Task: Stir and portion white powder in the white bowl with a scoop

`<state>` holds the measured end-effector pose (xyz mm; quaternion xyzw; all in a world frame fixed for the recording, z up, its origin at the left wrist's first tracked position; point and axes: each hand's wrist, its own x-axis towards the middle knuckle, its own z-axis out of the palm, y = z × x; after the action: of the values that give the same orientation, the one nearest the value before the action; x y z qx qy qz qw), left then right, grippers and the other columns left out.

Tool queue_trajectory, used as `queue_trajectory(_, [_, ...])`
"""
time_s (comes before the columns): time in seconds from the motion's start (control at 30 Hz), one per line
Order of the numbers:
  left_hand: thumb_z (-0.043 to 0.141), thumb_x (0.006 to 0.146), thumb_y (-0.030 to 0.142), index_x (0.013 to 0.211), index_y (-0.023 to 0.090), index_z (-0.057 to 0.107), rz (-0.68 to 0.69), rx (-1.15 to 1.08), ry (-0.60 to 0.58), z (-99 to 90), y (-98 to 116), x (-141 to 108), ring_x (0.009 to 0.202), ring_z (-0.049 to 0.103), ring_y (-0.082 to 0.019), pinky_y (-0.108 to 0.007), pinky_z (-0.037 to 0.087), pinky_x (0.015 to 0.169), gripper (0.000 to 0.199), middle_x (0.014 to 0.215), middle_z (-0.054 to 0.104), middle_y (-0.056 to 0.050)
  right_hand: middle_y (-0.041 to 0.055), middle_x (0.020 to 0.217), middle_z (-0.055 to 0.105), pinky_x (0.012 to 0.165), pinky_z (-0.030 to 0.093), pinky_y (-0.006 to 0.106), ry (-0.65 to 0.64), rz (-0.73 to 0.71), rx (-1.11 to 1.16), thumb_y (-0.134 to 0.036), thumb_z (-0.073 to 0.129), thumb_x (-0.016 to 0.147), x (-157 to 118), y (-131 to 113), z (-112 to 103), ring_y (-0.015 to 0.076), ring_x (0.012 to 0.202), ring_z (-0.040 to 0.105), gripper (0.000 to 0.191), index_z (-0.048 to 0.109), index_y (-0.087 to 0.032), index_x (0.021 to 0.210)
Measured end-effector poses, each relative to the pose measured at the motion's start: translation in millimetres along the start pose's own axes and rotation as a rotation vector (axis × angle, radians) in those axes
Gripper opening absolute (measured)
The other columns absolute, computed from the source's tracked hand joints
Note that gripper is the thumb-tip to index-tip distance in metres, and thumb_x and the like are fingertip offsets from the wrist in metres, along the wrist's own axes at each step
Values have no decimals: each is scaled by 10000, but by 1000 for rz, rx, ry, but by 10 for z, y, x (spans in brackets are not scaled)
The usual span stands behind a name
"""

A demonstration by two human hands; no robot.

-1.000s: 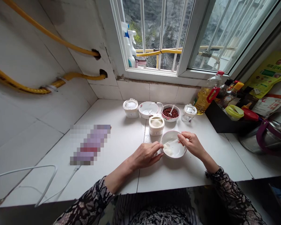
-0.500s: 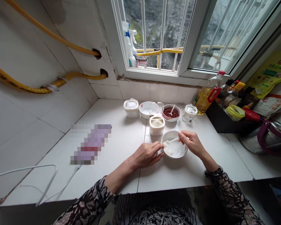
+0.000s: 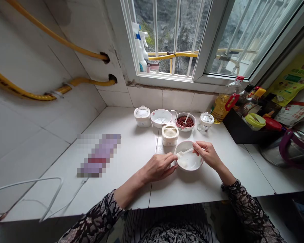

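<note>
A white bowl (image 3: 192, 164) stands on the counter in front of me, with a little white granular stuff inside. On its left side my left hand (image 3: 160, 166) grips the rim between thumb and fingers. My right hand (image 3: 206, 154) pinches the handle of a small white spoon (image 3: 187, 151) over the bowl; the spoon's head is near the left rim and carries white grains. Just behind the bowl is a square canister (image 3: 170, 141) of pale granules, its top open. Behind that, a bowl of red beans (image 3: 184, 122) has another white spoon in it.
Along the back stand a lidded white canister (image 3: 142, 122), another white bowl (image 3: 158, 124) and a clear jar (image 3: 205, 125). An oil bottle (image 3: 219, 108), a black box (image 3: 234, 130) of condiments and a metal kettle (image 3: 271, 153) are at right. A blurred purple object (image 3: 101, 155) with a white cable lies left.
</note>
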<state>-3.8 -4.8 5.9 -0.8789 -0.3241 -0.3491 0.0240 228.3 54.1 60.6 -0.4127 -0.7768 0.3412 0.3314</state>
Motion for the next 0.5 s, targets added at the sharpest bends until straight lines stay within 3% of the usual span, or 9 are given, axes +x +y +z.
queue_trajectory(0.5, [401, 1011, 281, 1081, 157, 487, -16, -14, -14, -4, 5, 2, 608, 592, -123, -214, 442, 489, 166, 791, 610, -18, -6, 511, 500, 547, 366, 252, 3, 20, 32, -634, 473, 902, 4, 11, 6, 118, 534, 465, 587, 534, -188, 526])
